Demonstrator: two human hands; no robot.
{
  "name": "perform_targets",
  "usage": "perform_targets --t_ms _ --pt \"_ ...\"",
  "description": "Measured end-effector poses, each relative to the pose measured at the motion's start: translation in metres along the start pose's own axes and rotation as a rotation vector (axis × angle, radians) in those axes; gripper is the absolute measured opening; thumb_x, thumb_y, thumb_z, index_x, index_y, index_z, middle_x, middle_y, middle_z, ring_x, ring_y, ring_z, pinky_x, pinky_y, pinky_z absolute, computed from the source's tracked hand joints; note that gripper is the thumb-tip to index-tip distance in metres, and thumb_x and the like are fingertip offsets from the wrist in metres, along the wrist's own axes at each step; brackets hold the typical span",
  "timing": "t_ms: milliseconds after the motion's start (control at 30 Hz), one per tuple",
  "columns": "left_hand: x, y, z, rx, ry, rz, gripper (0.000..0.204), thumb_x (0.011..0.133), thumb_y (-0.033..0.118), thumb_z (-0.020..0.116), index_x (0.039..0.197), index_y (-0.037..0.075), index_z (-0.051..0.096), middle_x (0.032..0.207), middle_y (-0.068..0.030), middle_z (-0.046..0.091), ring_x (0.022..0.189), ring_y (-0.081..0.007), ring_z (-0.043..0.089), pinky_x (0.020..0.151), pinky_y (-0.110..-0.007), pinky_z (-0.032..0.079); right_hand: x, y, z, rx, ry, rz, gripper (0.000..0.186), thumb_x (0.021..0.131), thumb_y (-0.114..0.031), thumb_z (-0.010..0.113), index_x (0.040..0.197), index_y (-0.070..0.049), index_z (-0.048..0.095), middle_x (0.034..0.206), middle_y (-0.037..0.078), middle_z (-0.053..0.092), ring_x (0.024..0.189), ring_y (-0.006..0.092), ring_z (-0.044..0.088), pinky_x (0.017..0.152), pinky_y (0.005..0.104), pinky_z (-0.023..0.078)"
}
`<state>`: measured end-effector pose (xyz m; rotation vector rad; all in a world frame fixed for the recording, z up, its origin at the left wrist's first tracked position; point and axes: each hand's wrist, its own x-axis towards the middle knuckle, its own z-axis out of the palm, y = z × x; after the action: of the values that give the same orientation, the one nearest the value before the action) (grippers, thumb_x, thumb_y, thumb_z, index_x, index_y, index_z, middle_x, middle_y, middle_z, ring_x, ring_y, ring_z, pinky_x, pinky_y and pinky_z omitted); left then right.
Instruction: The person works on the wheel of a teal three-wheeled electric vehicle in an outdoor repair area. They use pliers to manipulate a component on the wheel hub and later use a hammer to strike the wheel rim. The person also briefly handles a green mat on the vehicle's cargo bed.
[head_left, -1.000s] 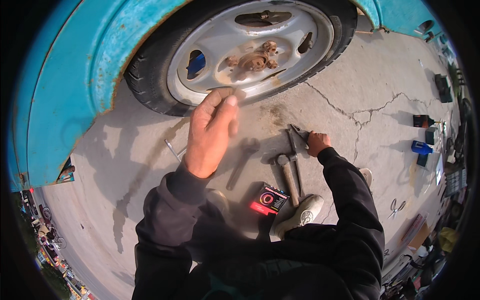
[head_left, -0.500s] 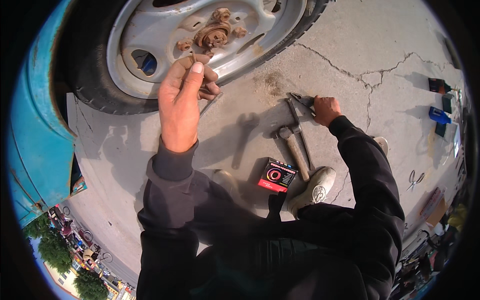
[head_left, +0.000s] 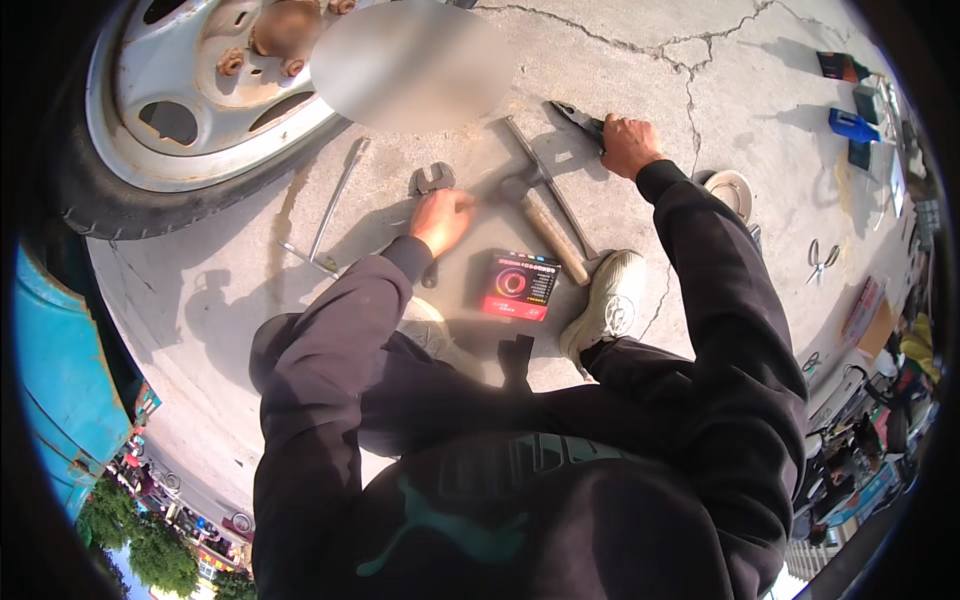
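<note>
My left hand (head_left: 440,222) hovers over an adjustable wrench (head_left: 436,178) lying on the concrete. Its thumb and fingers are pinched together; what they hold, if anything, is too small to make out. Farther right, my right hand (head_left: 630,148) is closed on the dark handles of a pair of pliers (head_left: 576,120), whose jaws point to the far left. Between the hands lies a hammer (head_left: 552,236) with a wooden handle, its head close to my left fingertips. A long metal bar (head_left: 550,182) runs alongside it. Nearer me is a red and black box (head_left: 520,286).
A wheel (head_left: 215,130) with rusty hub parts stands at the far left, beside a turquoise vehicle panel (head_left: 65,380). An L-shaped metal rod (head_left: 340,200) lies by it. Scissors (head_left: 822,262), a round dish (head_left: 730,192) and a blue bottle (head_left: 866,124) sit right. A blurred patch hides the upper middle.
My left hand has come down from the wheel hub, where it pinched a small thin piece, to above the wrench. The right hand stays on the pliers. The view has shifted right.
</note>
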<state>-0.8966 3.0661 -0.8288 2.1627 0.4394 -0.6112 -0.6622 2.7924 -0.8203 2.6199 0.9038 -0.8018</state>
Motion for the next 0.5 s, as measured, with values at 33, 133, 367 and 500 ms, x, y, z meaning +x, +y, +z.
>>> perform_targets --t_ms 33,133,367,500 --pt "-0.002 -0.023 0.012 0.072 -0.040 0.038 0.022 0.087 0.017 0.069 0.105 0.006 0.074 0.102 -0.0155 0.072 0.100 -0.0326 0.069 0.087 -0.041 0.052 0.000 -0.001 -0.001 0.004 -0.005 0.004 0.041 0.077 -0.026 0.072 0.101 0.005 0.060 0.093 0.023 0.071 0.089 0.0351 0.072 0.074 0.0442 0.056" --pt "-0.006 -0.031 0.006 0.126 -0.109 0.025 0.022 0.086 0.016 0.069 0.104 0.005 0.072 0.104 -0.0165 0.072 0.099 -0.0341 0.068 0.084 -0.042 0.053 -0.005 -0.002 -0.002 -0.194 0.056 -0.025 0.032 0.081 -0.021 0.068 0.101 0.003 0.062 0.088 0.017 0.071 0.083 0.0307 0.071 0.067 0.0432 0.056" --pt "-0.011 0.004 0.002 0.273 0.136 0.046 0.027 0.090 0.023 0.067 0.107 0.003 0.069 0.097 -0.0170 0.073 0.089 -0.0351 0.070 0.078 -0.042 0.054 -0.070 -0.105 -0.003 0.123 -0.202 -0.447 0.047 0.095 -0.047 0.054 0.083 -0.006 0.073 0.087 0.017 0.073 0.080 0.0316 0.073 0.070 0.0451 0.056" --pt "0.035 0.057 -0.001 -0.093 0.246 -0.144 0.032 0.093 0.033 0.061 0.103 0.004 0.070 0.097 -0.0218 0.071 0.096 -0.0429 0.066 0.084 -0.049 0.052 -0.060 -0.128 0.062 0.188 -0.129 -0.355 0.038 0.085 -0.027 0.062 0.109 0.002 0.063 0.097 0.019 0.072 0.088 0.0320 0.073 0.072 0.0431 0.058"
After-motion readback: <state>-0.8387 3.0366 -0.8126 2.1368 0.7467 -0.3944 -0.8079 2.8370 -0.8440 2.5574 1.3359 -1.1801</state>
